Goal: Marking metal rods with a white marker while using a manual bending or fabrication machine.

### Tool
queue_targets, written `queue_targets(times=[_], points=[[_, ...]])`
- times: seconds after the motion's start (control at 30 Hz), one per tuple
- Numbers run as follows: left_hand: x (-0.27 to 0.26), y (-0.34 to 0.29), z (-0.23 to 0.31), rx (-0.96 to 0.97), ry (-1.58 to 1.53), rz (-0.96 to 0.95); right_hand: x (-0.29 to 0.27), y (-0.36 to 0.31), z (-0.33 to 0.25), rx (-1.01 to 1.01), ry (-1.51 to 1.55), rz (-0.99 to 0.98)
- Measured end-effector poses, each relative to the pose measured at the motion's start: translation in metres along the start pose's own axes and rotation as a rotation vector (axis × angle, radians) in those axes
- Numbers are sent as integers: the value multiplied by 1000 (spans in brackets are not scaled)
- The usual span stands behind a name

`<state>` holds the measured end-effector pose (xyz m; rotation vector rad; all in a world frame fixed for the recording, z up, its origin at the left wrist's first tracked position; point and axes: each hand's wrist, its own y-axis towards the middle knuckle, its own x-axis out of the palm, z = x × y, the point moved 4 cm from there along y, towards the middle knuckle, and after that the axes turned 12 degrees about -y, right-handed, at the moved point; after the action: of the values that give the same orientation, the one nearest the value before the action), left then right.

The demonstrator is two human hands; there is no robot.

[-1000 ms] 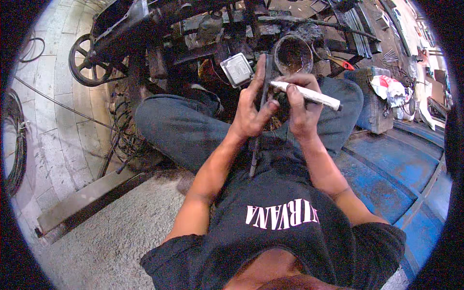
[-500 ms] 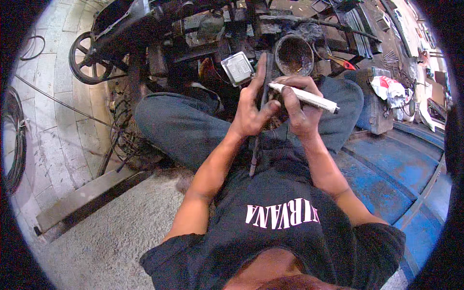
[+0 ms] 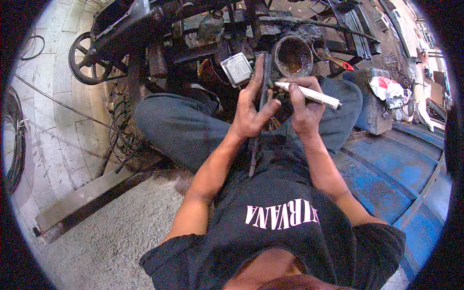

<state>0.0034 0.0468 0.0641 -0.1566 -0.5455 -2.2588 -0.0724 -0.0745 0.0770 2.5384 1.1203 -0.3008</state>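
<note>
The left hand has its grip closed around a dark metal bar, index finger laid along the bar's left side and thumb crossing on the near side. The bar runs lengthwise in front of the body, its lower end at the front of the black T-shirt. The right hand has thumb and fingers clamped on a white marker pen, which points left at the upper part of the bar.

Over the last half second the pen has shifted slightly: its tip was lower and farther left, over the bar's edge, and now sits a little higher and to the right, just beside the bar, with something greenish showing at the point. Whether it touches the metal I cannot tell. The left hand and bar have hardly moved, so the bar appears to be held steady while only the pen is adjusted, perhaps between strokes.

Just left of the bar's upper end is a light grey squarish box; to its right is a round metal container, brownish inside. A dark toolbox stands beside the right knee
</note>
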Motion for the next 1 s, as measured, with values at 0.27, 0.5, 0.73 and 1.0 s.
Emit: queue_targets(times=[0.27,0.5,0.73,1.0], points=[[5,-12,-9,-266,-186,143,6,5,9,230,294,14],[0,-18,-7,-225,5,291,7,-2,11,342,617,43],[-4,-32,-8,-378,-47,350,6,-5,10,131,189,-46],[-4,-35,-14,-387,-63,357,10,-6,-7,-201,74,-10]])
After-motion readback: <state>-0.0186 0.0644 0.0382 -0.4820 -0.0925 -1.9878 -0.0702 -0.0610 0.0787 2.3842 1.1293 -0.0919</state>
